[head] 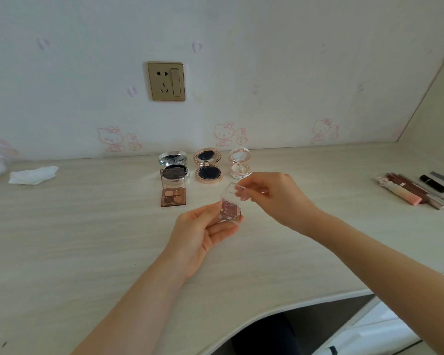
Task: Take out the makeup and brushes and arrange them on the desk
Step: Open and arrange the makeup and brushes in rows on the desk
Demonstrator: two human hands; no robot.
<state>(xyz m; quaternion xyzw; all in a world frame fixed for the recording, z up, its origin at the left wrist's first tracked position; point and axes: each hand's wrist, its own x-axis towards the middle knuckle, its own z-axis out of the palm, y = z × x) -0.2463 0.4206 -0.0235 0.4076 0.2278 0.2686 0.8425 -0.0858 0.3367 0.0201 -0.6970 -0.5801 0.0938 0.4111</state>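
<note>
While held above the surface (87, 239), small clear-cased palette (230, 210) shows pink pans, lid tilted open. Left hand (203, 233) grip cradles its base, fingers curled; right hand (272, 196) grip pinches the lid. Three open compacts (207, 166) behind.

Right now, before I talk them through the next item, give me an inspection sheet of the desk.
Surface: pale wood-grain desk, curved front edge.
Job's things: small clear palette held open above the desk; brown eyeshadow quad, silver compact, rose-gold compact and white compact, all open, near the wall; tubes and pencils at far right.
Clutter: crumpled tissue at left.
Grippers: left hand cradles the palette base; right hand pinches its lid.
Cables: nothing seen.
Surroundings: wall socket, cartoon-cat wallpaper.
</note>
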